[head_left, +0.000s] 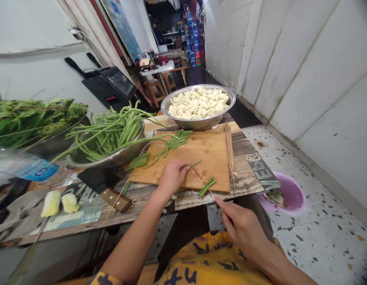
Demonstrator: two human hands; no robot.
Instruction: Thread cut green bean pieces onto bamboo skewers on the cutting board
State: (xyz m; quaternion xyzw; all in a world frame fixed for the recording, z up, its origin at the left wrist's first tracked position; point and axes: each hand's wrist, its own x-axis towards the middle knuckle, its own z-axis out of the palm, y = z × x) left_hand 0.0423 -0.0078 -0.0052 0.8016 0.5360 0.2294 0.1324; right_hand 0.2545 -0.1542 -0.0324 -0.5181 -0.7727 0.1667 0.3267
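Observation:
My left hand [171, 177] rests on the near edge of the wooden cutting board [201, 152], fingers pinched on a short piece of green bean [195, 163]. My right hand [239, 223] is below the table edge, pinching the end of a thin bamboo skewer [205, 184] that points up toward my left hand. Several short bean pieces [206, 187] are threaded on the skewer. More cut bean pieces [174, 142] lie at the board's far left.
A metal bowl of long beans [112, 136] stands left of the board. A metal bowl of cauliflower florets [198, 103] is behind it. A bundle of skewers [230, 148] lies along the board's right edge. A cleaver [108, 186] lies at left, a purple bucket [286, 196] on the floor.

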